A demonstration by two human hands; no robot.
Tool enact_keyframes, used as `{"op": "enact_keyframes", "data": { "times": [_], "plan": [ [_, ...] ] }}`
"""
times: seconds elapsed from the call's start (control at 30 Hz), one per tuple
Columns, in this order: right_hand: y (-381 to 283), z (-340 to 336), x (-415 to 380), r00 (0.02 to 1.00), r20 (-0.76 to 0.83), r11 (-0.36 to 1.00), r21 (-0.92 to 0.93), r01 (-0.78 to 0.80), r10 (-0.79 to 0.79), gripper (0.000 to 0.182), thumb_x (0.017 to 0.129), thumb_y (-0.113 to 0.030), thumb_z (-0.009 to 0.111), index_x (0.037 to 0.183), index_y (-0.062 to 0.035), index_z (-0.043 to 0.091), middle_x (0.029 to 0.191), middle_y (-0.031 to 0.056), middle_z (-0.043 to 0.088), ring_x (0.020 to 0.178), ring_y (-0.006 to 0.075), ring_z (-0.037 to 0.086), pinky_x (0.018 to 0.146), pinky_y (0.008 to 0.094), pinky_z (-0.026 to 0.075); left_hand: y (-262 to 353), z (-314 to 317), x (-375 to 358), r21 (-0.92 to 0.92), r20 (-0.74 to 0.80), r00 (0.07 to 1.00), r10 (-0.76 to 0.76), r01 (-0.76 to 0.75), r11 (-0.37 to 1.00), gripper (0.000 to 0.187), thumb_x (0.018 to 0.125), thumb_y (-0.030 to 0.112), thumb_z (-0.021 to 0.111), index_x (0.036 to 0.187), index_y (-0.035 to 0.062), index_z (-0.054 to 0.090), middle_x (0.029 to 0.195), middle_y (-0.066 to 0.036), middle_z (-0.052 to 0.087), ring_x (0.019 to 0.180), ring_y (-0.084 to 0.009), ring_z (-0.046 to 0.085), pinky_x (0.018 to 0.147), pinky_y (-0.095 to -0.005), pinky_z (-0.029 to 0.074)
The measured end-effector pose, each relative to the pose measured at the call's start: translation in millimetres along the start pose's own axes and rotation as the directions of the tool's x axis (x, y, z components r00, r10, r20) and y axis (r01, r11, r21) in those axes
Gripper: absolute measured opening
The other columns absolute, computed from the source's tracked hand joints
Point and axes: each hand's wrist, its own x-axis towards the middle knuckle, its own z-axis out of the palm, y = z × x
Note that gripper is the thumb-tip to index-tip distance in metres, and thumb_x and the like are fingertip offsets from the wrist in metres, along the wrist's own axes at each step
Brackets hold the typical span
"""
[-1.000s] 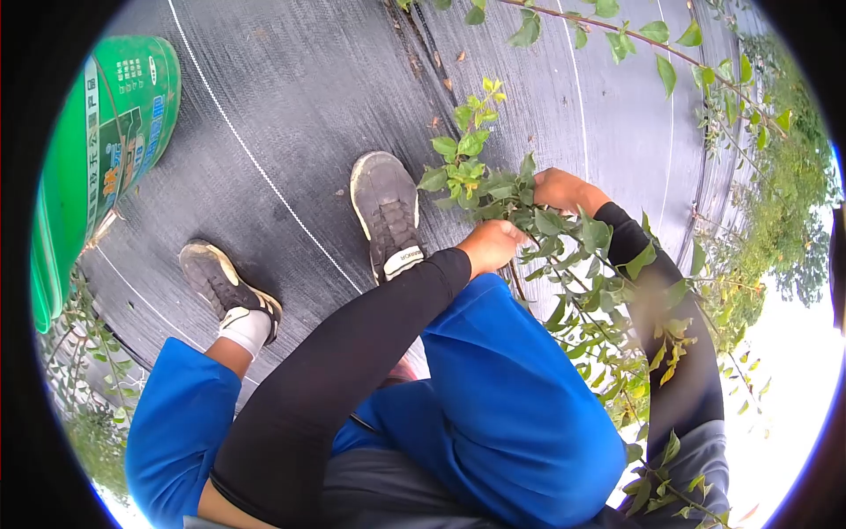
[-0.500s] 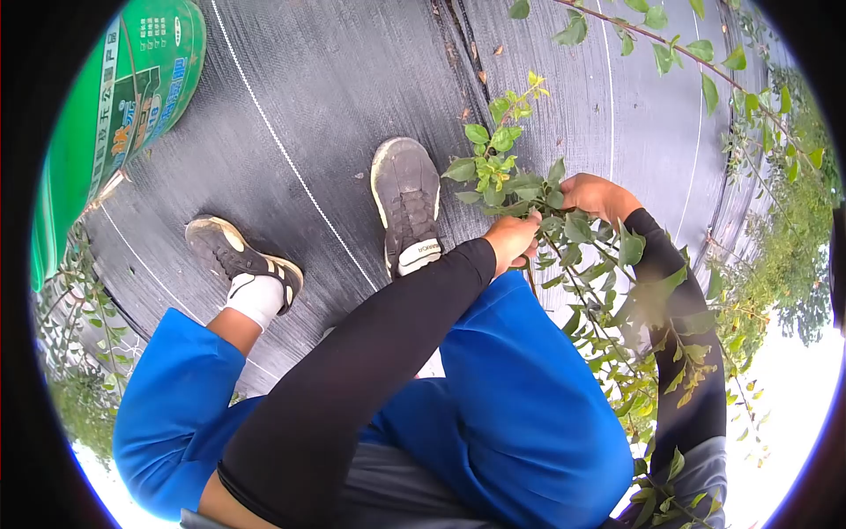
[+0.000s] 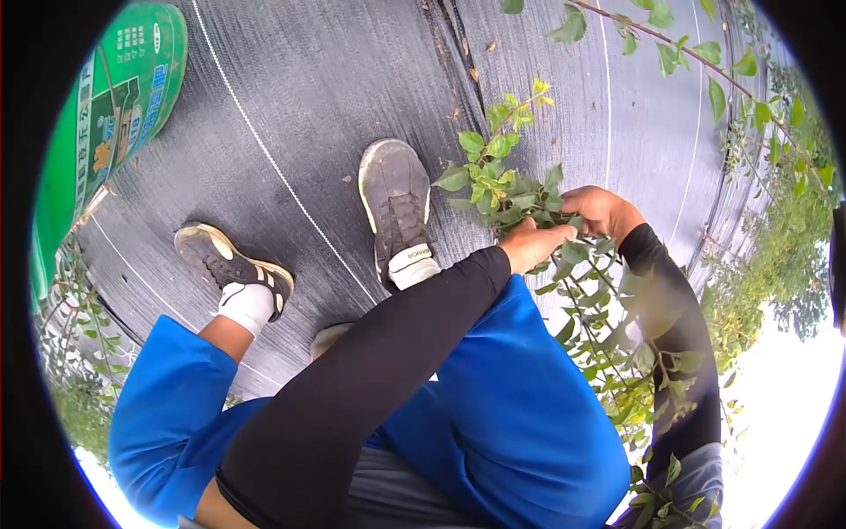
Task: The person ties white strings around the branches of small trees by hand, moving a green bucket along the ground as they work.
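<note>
A leafy green branch (image 3: 529,198) stands over the dark ground sheet, with a yellow-green tip pointing up. My left hand (image 3: 534,245) is closed on its lower part, thumb stretched toward the other hand; leaves hide most of its fingers. Just to the right, my right hand (image 3: 604,212) has its fingers curled round the same leafy bunch, nearly touching my left. Exactly what lies between the fingertips is hidden by leaves. More leafy stems (image 3: 599,309) run downward below both hands.
The black ground sheet (image 3: 291,106) has white lines. A green printed bag (image 3: 115,115) is at upper left. My shoes (image 3: 397,203) are left of the branch. A long thin branch (image 3: 661,40) crosses the upper right. More foliage (image 3: 758,256) is at the right edge.
My left hand has moved slightly right, deeper among the leaves and closer to my right hand. The bag and shoes appear shifted a little left.
</note>
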Motion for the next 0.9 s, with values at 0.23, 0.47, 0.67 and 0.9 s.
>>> {"op": "enact_keyframes", "data": {
  "times": [0.23,0.47,0.67,0.9],
  "plan": [
    [-8.2,6.9,-4.1,0.997,0.056,0.984,-0.171,0.052,-0.043,0.016,0.076,-0.012,0.059,0.091,-0.0080,0.062,0.063,-0.0003,0.054,0.044,0.0090,0.041,0.039,0.0237,0.032,-3.9,-9.9,-5.9,0.036,0.087,0.995,0.048,-0.051,0.998,0.056,0.074,0.041,0.064,0.120,0.0146,0.044,0.093,0.000,0.054,0.078,-0.0078,0.050,0.065,-0.0258,0.041],
    [-26.4,22.0,-22.4,0.970,-0.059,0.793,-0.589,0.155,-0.234,0.026,0.071,-0.005,0.059,0.096,-0.0040,0.066,0.069,0.0058,0.061,0.055,0.0136,0.053,0.048,0.0282,0.038,13.5,-11.8,-27.4,-0.037,0.131,0.991,0.025,-0.021,0.999,0.058,0.074,0.042,0.066,0.120,0.0144,0.043,0.104,-0.002,0.054,0.097,-0.0127,0.049,0.082,-0.0346,0.039],
    [-36.5,26.6,-21.9,0.967,-0.176,0.788,-0.615,0.037,-0.183,0.022,0.066,-0.012,0.064,0.083,0.0022,0.065,0.066,0.0134,0.061,0.054,0.0207,0.056,0.051,0.0317,0.043,5.4,-10.0,-17.2,-0.099,0.123,0.992,0.005,0.008,0.995,0.055,0.074,0.036,0.068,0.120,0.0147,0.046,0.103,0.001,0.055,0.088,-0.0087,0.052,0.075,-0.0269,0.041],
    [-37.3,20.3,-18.1,0.976,-0.038,0.629,-0.770,0.107,-0.213,0.020,0.069,-0.014,0.061,0.081,0.0018,0.064,0.065,0.0130,0.060,0.053,0.0223,0.055,0.046,0.0351,0.042,2.4,-9.4,-10.7,-0.156,0.127,0.991,-0.032,0.052,0.986,0.049,0.078,0.023,0.065,0.123,0.0151,0.046,0.106,0.002,0.055,0.088,-0.0089,0.052,0.073,-0.0259,0.046]
  ]
}}
